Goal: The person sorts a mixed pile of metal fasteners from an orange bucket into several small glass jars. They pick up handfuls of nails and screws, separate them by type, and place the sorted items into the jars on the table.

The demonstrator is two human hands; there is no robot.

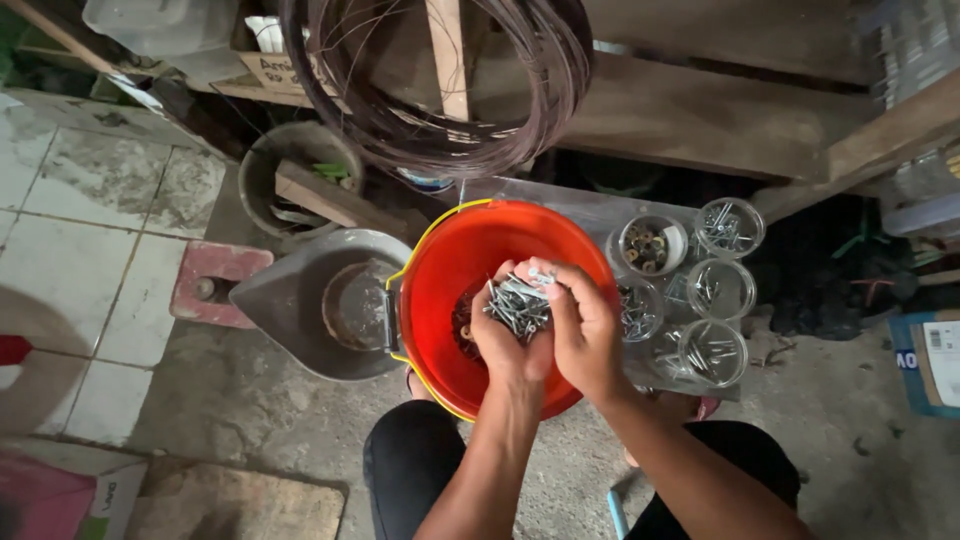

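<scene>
Screws [517, 305], a grey pile of them, lie in the cupped left hand [508, 340] above the orange bucket [450, 270]; the right hand [583, 330] curls over them, its fingertips pinching a few, near small round jars [722, 290] of fasteners

Bucket [470, 250] floor hidden by hands; wire coil [440, 90] cut at top.

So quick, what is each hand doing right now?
Left hand: cupped, holding a heap of small silvery metal screws over the round orange plastic bucket.
Right hand: fingers curled, picking at the heap.
</scene>
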